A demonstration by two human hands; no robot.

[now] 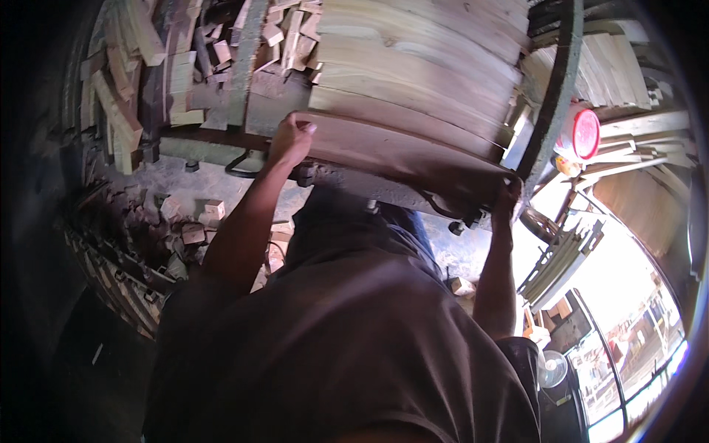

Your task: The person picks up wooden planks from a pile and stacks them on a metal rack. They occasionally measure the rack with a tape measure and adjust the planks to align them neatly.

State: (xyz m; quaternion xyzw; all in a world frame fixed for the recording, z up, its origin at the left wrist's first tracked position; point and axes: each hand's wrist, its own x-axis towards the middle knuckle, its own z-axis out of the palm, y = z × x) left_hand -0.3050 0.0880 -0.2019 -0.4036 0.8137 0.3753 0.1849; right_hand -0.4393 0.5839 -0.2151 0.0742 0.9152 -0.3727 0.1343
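Note:
Before me a row of pale wooden boards lies edge to edge on a dark metal frame. The nearest wooden board runs across in front of my body, partly in shadow. At its left end is my left hand, its fingers closed at the board's corner. My right hand grips the same board's right end; shade hides much of those fingers.
Wood offcuts are heaped beyond the frame, with long strips at the far left. A steel bar rises along the right side. Past it are a red-lidded bucket and stacked boards. Scrap blocks litter the floor.

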